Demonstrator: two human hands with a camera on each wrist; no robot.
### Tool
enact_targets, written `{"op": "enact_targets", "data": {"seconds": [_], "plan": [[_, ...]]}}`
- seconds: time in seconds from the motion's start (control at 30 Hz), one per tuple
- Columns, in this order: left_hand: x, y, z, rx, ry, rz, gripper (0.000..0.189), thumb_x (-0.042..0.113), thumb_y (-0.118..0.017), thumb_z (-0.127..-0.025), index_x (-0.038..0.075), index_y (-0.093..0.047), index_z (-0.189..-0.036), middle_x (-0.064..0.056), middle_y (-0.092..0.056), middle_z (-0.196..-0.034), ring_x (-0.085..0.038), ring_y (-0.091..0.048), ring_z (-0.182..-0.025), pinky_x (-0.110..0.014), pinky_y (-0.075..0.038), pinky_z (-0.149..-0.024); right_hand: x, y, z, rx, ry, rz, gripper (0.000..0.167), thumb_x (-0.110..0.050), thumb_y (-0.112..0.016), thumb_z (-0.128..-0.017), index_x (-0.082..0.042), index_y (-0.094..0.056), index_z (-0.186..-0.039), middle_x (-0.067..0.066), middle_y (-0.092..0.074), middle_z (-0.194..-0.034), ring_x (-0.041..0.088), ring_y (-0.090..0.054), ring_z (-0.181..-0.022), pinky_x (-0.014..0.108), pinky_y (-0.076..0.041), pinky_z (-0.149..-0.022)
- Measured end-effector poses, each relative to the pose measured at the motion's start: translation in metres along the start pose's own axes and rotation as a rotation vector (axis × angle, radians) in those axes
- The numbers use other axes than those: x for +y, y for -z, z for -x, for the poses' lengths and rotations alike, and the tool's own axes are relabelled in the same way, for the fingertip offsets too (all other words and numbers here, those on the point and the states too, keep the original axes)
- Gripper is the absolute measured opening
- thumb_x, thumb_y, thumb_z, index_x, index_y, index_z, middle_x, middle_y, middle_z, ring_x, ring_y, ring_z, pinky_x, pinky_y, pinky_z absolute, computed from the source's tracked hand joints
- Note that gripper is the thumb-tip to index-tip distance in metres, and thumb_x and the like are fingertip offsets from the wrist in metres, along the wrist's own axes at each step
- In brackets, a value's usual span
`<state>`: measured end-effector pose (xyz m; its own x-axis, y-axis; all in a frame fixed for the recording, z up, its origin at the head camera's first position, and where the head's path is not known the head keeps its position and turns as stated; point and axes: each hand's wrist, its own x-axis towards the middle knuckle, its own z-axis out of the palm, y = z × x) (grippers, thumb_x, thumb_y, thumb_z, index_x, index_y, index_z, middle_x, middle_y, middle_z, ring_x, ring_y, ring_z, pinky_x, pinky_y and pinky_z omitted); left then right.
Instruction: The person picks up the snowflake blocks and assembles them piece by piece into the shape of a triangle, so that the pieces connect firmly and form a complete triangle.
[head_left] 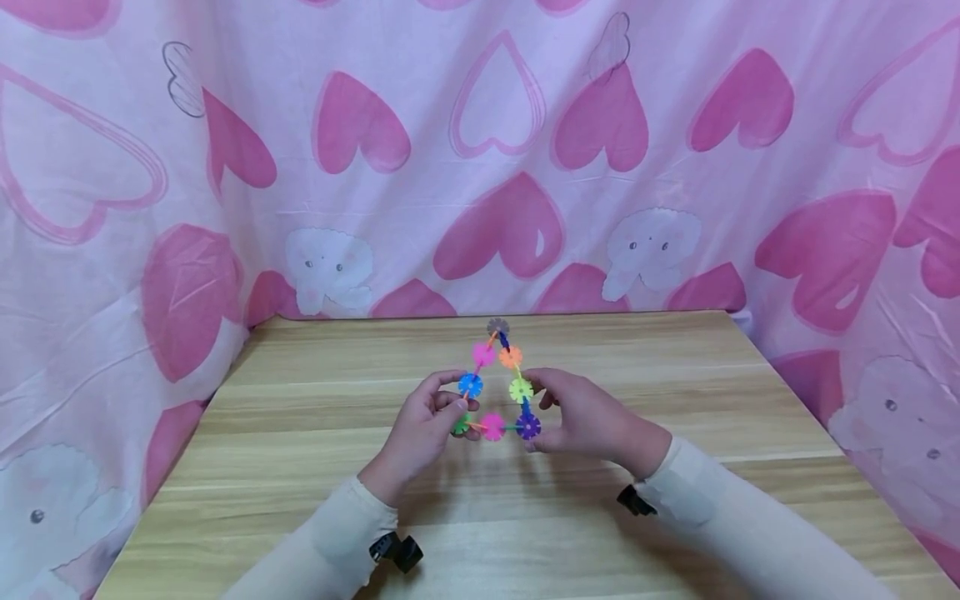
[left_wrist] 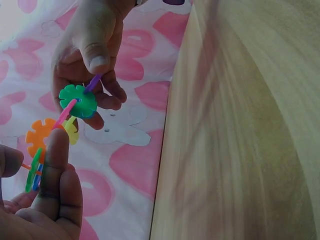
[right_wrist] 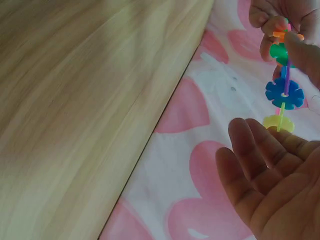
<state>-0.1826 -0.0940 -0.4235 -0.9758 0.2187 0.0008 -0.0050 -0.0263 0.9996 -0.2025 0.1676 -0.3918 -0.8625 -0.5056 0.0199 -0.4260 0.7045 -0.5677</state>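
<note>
In the head view, a triangle of linked plastic snowflake discs [head_left: 492, 427] is held upright above the table between both hands. Its grey disc [head_left: 498, 327] forms the top corner; pink, orange, blue and yellow-green discs run down the sides. My left hand [head_left: 416, 429] pinches the lower left part, partly covering a green disc [head_left: 460, 425]. With thumb and index finger, my right hand [head_left: 592, 417] holds the right side, by the yellow-green disc [head_left: 521, 389] and the purple corner disc [head_left: 528, 427]. The right wrist view shows its other fingers extended, apart from the discs.
Below the hands lies a wood-grain table [head_left: 300, 475]. A pink curtain [head_left: 420, 200] with hearts and white cartoon animals surrounds its back and sides. Black wrist devices [head_left: 397, 550] sit at both cuffs.
</note>
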Motion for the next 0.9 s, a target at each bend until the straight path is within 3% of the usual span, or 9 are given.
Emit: {"op": "enact_targets", "data": {"seconds": [0.17, 0.23, 0.3, 0.43, 0.53, 0.57, 0.77, 0.9], "plan": [[-0.003, -0.002, 0.0, -0.019, 0.011, -0.029, 0.045, 0.003, -0.055, -0.107, 0.008, -0.049, -0.151, -0.021, -0.068, -0.113, -0.029, -0.074, -0.096, -0.047, -0.065, -0.082, 0.004, -0.002, 0.001, -0.005, 0.009, 0.081, 0.093, -0.026, -0.098, -0.073, -0.008, -0.051, -0.152, -0.002, -0.066, -0.127, 0.016, -0.065, -0.106, 0.03, -0.06, -0.085], [-0.003, -0.002, 0.0, -0.033, 0.014, -0.093, 0.046, 0.006, -0.059, -0.106, 0.009, -0.05, -0.151, -0.023, -0.066, -0.117, -0.027, -0.074, -0.091, -0.05, -0.064, -0.083, 0.008, -0.002, 0.001, -0.008, 0.026, 0.088, 0.089, -0.025, -0.097, -0.075, -0.006, -0.053, -0.15, 0.001, -0.067, -0.125, 0.017, -0.066, -0.105, 0.032, -0.06, -0.086], [-0.002, 0.0, 0.0, -0.067, 0.012, -0.22, 0.052, 0.012, -0.067, -0.103, 0.012, -0.05, -0.152, -0.021, -0.064, -0.126, -0.024, -0.071, -0.089, -0.046, -0.064, -0.081, 0.012, -0.001, 0.0, -0.021, 0.025, 0.083, 0.087, -0.025, -0.097, -0.075, -0.006, -0.054, -0.149, 0.001, -0.068, -0.121, 0.017, -0.066, -0.103, 0.033, -0.06, -0.086], [-0.002, 0.005, 0.0, -0.145, 0.02, -0.573, 0.08, 0.027, -0.084, -0.091, 0.018, -0.044, -0.159, -0.007, -0.052, -0.148, -0.025, -0.062, -0.101, -0.04, -0.06, -0.08, 0.021, 0.0, -0.001, -0.071, -0.011, 0.053, 0.087, -0.028, -0.097, -0.076, -0.01, -0.055, -0.15, 0.002, -0.068, -0.111, 0.018, -0.064, -0.094, 0.032, -0.058, -0.079], [-0.003, 0.006, -0.002, -0.166, 0.02, -0.77, 0.086, 0.032, -0.087, -0.087, 0.018, -0.043, -0.16, -0.004, -0.046, -0.154, -0.029, -0.061, -0.117, -0.043, -0.061, -0.091, 0.027, -0.001, -0.004, -0.106, -0.034, 0.038, 0.087, -0.03, -0.096, -0.076, -0.014, -0.055, -0.151, 0.0, -0.067, -0.1, 0.016, -0.06, -0.081, 0.03, -0.055, -0.07], [-0.004, 0.006, -0.002, -0.166, 0.019, -0.81, 0.084, 0.032, -0.086, -0.088, 0.017, -0.044, -0.159, -0.006, -0.046, -0.154, -0.029, -0.063, -0.115, -0.045, -0.06, -0.094, 0.029, -0.002, -0.005, -0.116, -0.039, 0.031, 0.087, -0.03, -0.096, -0.077, -0.016, -0.055, -0.152, -0.001, -0.066, -0.096, 0.016, -0.059, -0.077, 0.03, -0.055, -0.067], [-0.011, 0.005, -0.009, -0.194, 0.033, -0.928, 0.078, 0.032, -0.086, -0.088, 0.014, -0.05, -0.155, -0.008, -0.051, -0.147, -0.025, -0.065, -0.101, -0.046, -0.058, -0.093, 0.04, -0.009, -0.012, -0.182, -0.115, -0.025, 0.084, -0.029, -0.096, -0.077, -0.023, -0.057, -0.151, -0.001, -0.061, -0.081, 0.016, -0.055, -0.072, 0.032, -0.05, -0.061], [-0.013, 0.004, -0.015, -0.235, 0.049, -0.981, 0.077, 0.035, -0.086, -0.088, 0.011, -0.053, -0.153, -0.011, -0.053, -0.146, -0.029, -0.064, -0.118, -0.052, -0.054, -0.102, 0.045, -0.014, -0.017, -0.24, -0.177, -0.04, 0.084, -0.03, -0.097, -0.076, -0.026, -0.058, -0.151, 0.001, -0.063, -0.082, 0.018, -0.056, -0.074, 0.033, -0.05, -0.063]]}}
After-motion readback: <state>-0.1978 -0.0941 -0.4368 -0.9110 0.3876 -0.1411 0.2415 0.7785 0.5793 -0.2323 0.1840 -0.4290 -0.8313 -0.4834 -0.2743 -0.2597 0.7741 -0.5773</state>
